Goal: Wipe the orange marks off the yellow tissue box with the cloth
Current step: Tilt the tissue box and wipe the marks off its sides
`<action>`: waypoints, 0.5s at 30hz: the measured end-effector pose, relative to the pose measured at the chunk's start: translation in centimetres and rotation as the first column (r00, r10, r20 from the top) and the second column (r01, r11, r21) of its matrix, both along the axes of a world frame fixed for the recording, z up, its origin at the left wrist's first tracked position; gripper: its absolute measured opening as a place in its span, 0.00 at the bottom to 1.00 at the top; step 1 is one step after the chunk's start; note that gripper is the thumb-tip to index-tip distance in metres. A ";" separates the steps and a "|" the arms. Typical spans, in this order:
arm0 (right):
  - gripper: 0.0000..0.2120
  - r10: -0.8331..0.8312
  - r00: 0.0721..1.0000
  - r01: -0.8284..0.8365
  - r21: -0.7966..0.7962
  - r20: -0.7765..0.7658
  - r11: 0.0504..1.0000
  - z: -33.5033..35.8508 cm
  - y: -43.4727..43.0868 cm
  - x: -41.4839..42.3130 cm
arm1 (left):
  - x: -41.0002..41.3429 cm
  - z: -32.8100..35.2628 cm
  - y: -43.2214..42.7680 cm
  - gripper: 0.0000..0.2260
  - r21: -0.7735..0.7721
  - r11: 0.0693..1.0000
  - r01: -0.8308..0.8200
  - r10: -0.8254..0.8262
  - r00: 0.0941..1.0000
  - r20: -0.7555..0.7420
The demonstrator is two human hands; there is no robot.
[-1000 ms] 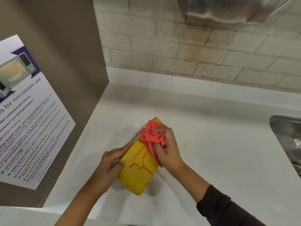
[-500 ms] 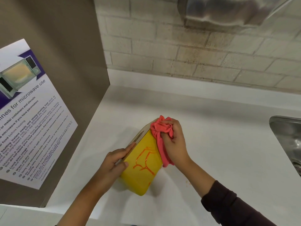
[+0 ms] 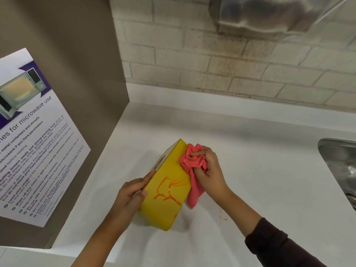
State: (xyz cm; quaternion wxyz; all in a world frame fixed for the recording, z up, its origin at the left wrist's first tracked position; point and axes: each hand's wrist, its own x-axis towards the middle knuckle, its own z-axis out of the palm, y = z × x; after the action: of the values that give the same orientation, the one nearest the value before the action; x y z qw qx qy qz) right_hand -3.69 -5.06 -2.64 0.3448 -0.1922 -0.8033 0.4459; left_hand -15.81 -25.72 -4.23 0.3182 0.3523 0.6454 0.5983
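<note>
On the white surface point(image 3: 250, 170) stands the yellow box point(image 3: 165, 212), steadied by the left hand point(image 3: 133, 195), fingers flat along its edge. Right hand point(image 3: 210, 174) fingers clutch the bunched cloth point(image 3: 192, 162) against its upper corner, above orange marks point(image 3: 167, 191).

A microwave poster point(image 3: 36, 135) hangs at my left; a steel sink point(image 3: 341, 170) sits in the white tabletop point(image 3: 260, 170) at my right.
</note>
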 end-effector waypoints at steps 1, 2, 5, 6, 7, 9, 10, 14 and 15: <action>0.11 -0.023 1.000 0.022 -0.034 -0.022 0.999 0.2 -0.3 -0.4 | 0.1 -0.1 0.0 0.18 -0.010 1.000 -0.002 0.002 1.000 -0.007; 0.12 -0.037 0.998 0.035 -0.051 -0.046 0.998 0.3 -0.7 -0.8 | 0.1 -0.2 0.0 0.18 -0.022 1.000 -0.009 0.009 1.000 -0.020; 0.13 -0.002 0.997 -0.002 -0.040 -0.079 0.999 0.3 -2.8 -1.4 | 0.3 -0.4 0.1 0.20 -0.047 0.999 -0.025 0.021 0.996 -0.085; 0.14 0.034 0.997 -0.036 -0.021 -0.075 0.999 0.1 -3.5 -1.4 | 0.4 -0.4 0.2 0.19 -0.035 0.999 -0.025 0.022 0.996 -0.087; 0.16 0.074 0.995 -0.074 0.007 -0.066 0.997 0.0 -4.1 -1.2 | 0.4 -0.4 0.2 0.19 -0.018 0.999 -0.026 0.025 0.997 -0.078; 0.16 0.159 0.987 -0.156 0.087 -0.024 0.984 -0.5 -4.5 -0.4 | 0.5 -0.4 0.3 0.18 -0.001 0.999 -0.033 0.033 0.997 -0.064; 0.14 0.197 0.980 -0.196 0.129 0.001 0.972 -0.5 -4.3 0.2 | 0.5 -0.4 0.3 0.19 0.002 0.999 -0.032 0.032 0.998 -0.057; 0.12 0.192 0.979 -0.201 0.193 0.066 0.960 -0.7 -1.9 1.7 | 0.4 -0.3 0.2 0.20 0.014 1.000 -0.011 0.011 1.000 0.000; 0.12 0.156 0.985 -0.165 0.160 0.067 0.973 -0.7 -1.3 1.8 | 0.5 -0.3 0.3 0.20 0.012 1.000 -0.008 0.008 1.000 0.008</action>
State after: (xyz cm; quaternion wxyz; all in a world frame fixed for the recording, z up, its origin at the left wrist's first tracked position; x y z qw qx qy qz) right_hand -1.91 -6.39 -3.32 0.3004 -0.1095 -0.8595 0.3987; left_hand -15.34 -25.46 -4.48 0.3163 0.3490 0.6420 0.6050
